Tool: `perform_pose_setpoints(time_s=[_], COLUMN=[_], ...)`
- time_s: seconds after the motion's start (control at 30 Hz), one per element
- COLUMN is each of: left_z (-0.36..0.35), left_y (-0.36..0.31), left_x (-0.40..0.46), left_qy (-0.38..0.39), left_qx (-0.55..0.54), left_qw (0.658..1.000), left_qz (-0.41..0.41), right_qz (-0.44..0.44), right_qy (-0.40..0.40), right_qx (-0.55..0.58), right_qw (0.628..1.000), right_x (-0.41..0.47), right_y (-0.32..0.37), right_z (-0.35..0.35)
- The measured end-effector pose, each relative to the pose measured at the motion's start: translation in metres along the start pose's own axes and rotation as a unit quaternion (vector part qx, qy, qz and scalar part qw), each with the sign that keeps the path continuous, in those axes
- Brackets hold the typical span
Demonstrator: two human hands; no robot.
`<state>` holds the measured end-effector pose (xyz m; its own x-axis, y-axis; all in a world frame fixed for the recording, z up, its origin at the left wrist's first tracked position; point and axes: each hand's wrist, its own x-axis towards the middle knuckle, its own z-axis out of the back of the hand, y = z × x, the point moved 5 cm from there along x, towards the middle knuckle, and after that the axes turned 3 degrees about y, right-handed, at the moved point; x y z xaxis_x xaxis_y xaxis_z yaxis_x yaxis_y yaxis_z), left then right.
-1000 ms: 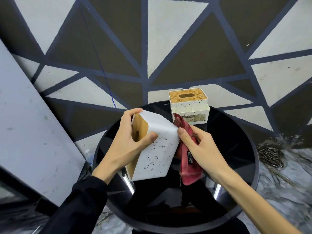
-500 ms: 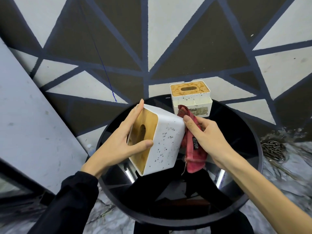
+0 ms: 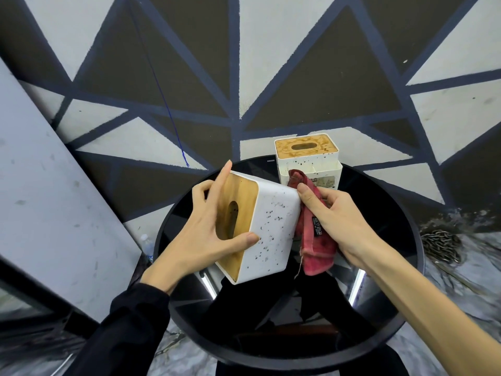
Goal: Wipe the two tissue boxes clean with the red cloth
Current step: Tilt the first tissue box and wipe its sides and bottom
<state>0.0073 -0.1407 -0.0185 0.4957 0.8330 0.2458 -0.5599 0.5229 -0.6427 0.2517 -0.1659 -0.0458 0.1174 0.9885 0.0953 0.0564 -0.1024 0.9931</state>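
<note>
Head view: left hand [image 3: 206,234] is gripping a tilted, speckled white tissue box [image 3: 268,229] above the round black table [image 3: 385,213], while right hand [image 3: 339,223] is clutching the red cloth [image 3: 311,240] against its side; second tissue box [image 3: 307,158] is standing at the table's far edge.

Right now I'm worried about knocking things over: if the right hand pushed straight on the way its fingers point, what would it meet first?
Probably the rear tissue box, just beyond the right hand and red cloth; depth is unclear.

A round black glossy table [image 3: 379,213]; a chain [image 3: 440,246] heaped right; a plastic bottle [image 3: 147,246] left.
</note>
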Motion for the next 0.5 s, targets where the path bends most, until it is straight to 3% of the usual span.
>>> perform_pose_setpoints(time_s=[0.27, 0.5], left_z=[-0.008, 0.001], left_y=[-0.012, -0.017], left_x=[-0.005, -0.008], left_qy=[-0.056, 0.108], left_qx=[0.007, 0.025], left_qw=[0.995, 0.992], left_qz=[-0.082, -0.053], right_qz=[-0.001, -0.011], right_qy=[-0.007, -0.001], right_qx=[-0.011, -0.013], right_qw=[1.0, 1.0], right_x=[0.005, 0.004], right_y=[0.002, 0.006], right_z=[0.002, 0.005])
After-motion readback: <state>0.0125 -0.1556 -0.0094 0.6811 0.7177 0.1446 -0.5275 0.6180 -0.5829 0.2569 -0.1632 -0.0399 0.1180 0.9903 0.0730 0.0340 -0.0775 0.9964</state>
